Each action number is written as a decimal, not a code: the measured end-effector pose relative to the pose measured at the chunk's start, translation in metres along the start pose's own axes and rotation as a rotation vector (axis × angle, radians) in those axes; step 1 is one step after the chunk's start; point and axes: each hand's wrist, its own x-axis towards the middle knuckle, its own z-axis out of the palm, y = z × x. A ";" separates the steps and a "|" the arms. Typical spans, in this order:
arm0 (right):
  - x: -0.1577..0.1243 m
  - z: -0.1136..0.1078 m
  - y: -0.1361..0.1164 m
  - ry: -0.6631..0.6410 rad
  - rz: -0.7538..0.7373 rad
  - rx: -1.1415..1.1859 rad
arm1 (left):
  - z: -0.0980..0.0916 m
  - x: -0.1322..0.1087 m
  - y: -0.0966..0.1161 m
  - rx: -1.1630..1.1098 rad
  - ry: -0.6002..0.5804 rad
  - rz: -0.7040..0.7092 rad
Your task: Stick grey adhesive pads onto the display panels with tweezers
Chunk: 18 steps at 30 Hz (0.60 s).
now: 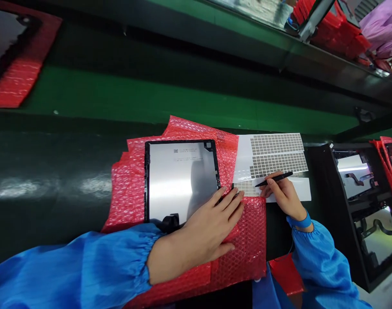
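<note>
My left hand (211, 223) lies flat with its fingers apart, over the lower right corner of a display panel (170, 180) and the red bubble wrap (250, 240) beside it. The panel has a silvery back and a black frame, and rests on red bubble-wrap sheets. My right hand (281, 193) is closed around a slim black pen-shaped tool (278, 177). Its thin tip points left, down at a small sheet of grey square stickers (247, 187). Whether the tip touches a sticker I cannot tell. Left fingertips are close to that sheet's left edge.
Larger sticker sheets (278, 154) on white backing lie just beyond my right hand. At the right stands a black rack (340, 214) with panels in it. Another panel on red wrap (25, 81) sits at the far left. A shelf edge (279, 56) crosses the top.
</note>
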 end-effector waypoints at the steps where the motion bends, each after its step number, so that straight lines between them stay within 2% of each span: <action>1: 0.001 0.000 0.000 -0.001 0.012 0.013 | 0.000 0.000 0.000 0.000 0.002 -0.002; 8: 0.004 -0.002 -0.001 0.035 0.071 0.081 | 0.002 0.003 0.000 0.015 0.012 0.006; 12: 0.005 -0.004 -0.006 0.083 0.072 0.177 | 0.005 0.004 0.001 0.020 0.068 0.005; 15: 0.006 0.002 -0.022 0.110 0.045 0.189 | -0.007 -0.005 0.007 0.024 0.190 0.025; 18: 0.013 0.024 -0.046 0.080 -0.005 0.180 | -0.031 -0.025 0.013 0.046 0.269 0.017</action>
